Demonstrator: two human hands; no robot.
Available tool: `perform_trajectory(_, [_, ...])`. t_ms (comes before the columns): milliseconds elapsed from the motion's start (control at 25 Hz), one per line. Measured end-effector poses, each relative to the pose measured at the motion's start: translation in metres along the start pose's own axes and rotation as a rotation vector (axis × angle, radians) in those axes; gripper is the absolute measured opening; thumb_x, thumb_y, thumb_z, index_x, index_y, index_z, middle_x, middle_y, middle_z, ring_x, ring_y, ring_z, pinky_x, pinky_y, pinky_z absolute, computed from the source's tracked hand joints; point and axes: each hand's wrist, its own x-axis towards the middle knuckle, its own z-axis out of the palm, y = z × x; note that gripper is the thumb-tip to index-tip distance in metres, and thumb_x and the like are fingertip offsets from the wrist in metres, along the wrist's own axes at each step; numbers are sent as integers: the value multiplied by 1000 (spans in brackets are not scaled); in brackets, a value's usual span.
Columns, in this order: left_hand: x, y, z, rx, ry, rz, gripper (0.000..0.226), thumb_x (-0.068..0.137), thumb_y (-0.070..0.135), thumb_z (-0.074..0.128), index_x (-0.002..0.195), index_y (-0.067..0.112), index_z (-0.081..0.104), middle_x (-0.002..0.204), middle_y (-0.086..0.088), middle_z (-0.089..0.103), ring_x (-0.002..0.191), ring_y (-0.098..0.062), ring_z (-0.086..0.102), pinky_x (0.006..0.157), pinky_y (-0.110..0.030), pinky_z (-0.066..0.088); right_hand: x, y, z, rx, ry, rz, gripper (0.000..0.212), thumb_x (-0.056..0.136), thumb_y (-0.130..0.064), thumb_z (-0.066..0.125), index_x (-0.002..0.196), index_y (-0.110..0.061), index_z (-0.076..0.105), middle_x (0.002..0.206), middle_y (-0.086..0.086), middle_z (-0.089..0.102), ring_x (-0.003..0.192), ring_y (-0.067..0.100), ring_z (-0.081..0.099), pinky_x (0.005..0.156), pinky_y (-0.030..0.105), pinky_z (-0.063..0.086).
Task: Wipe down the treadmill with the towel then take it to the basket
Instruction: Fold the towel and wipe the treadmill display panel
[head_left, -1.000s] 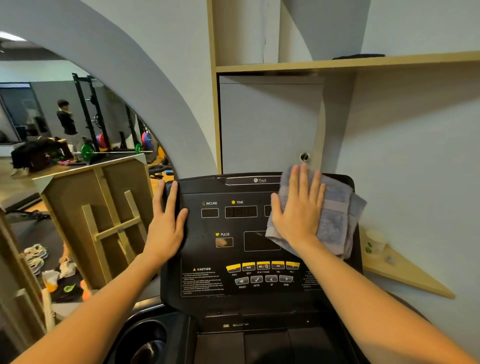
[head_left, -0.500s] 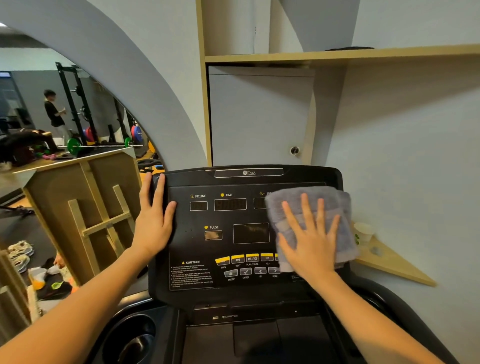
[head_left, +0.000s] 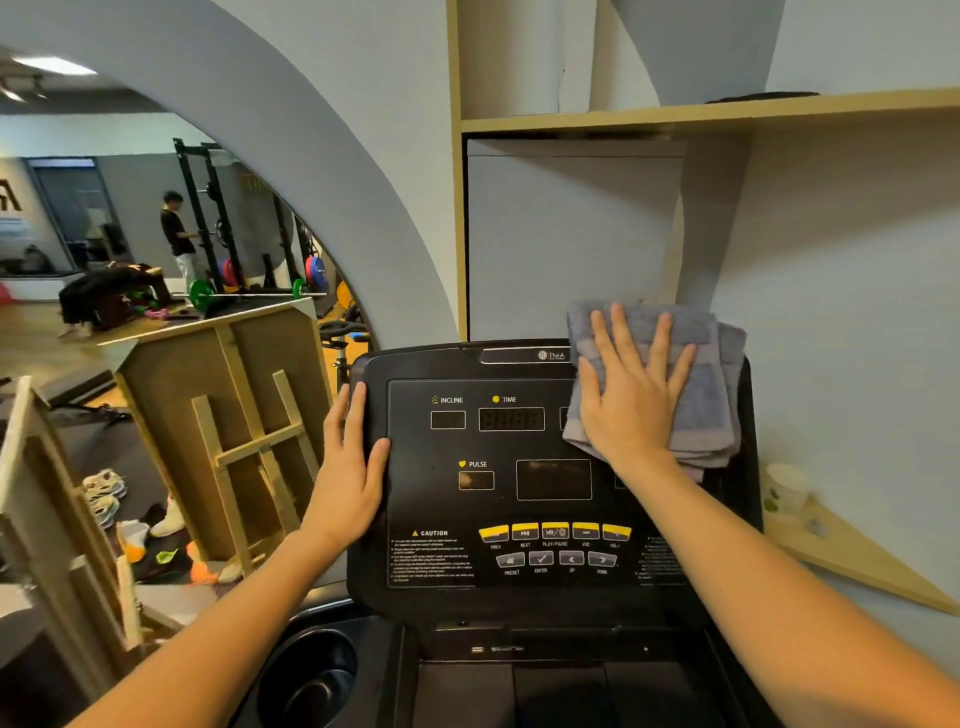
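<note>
Fingers of the right hand (head_left: 631, 400) are spread wide and laid flat on a folded grey-blue terry towel (head_left: 701, 384), which is pressed against the upper right corner of the black treadmill console (head_left: 447, 509). The towel's top edge overlaps the console's upper rim, and its folded layers are stacked at the right side, close to the pale wall. The left hand (head_left: 348, 467) is rested on the console's left edge, its fingers straight and close together and nothing held in them, the thumb lying on the panel face. Yellow and grey buttons (head_left: 555, 532) are seen in two rows below the dark display windows, uncovered by the towel. A round black cup holder (head_left: 311, 675) is set below the console at the left. A small white paper cup (head_left: 787, 486) is placed on a triangular wooden corner shelf (head_left: 857, 561) to the right of the console. Beyond the arch at the left, a barbell with green plates (head_left: 200, 295) is visible on the gym floor.
</note>
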Motion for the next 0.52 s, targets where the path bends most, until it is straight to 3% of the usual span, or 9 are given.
perform_trajectory(200, [-28,-16,17,-111,41,-52,64,106,40,37,159,36,1,164,7,19,143,3,22,114,-19,22,-40,-98,17,-18,-88,-453,62,103,-51,27,159,-31,13,168,-5,6,153,39,-5,116,67,9])
perform_trajectory(280, [-40,-20,24,-146,73,-48,64,105,43,36,159,35,4,165,10,20,146,0,26,117,-23,25,-75,-107,28,-26,-123,-635,62,102,-50,31,159,-31,16,168,-4,9,153,39,-4,117,67,8])
perform_trajectory(320, [-45,-21,26,-162,74,-61,63,105,43,35,159,36,4,161,10,30,142,-3,37,116,-27,31,-92,-103,32,-27,-134,-705,62,101,-50,34,159,-32,18,167,-4,10,153,38,-3,118,67,7])
perform_trajectory(400, [-50,-22,28,-188,75,-101,61,106,39,35,159,37,5,136,14,58,104,-1,65,95,-16,45,-119,-85,37,-27,-143,-801,64,99,-49,41,158,-33,21,167,-5,13,154,37,2,118,68,9])
perform_trajectory(440, [-51,-21,28,-190,78,-113,62,105,36,36,159,35,6,131,20,57,89,2,65,83,-8,44,-129,-73,38,-39,-138,-836,66,97,-48,45,158,-34,23,167,-6,15,154,36,4,117,69,11])
perform_trajectory(520, [-52,-21,29,-179,88,-107,62,105,32,38,159,33,7,138,26,44,88,16,59,79,2,38,-140,-45,36,-88,-124,-879,70,93,-48,52,156,-35,26,166,-5,19,153,36,10,115,70,16])
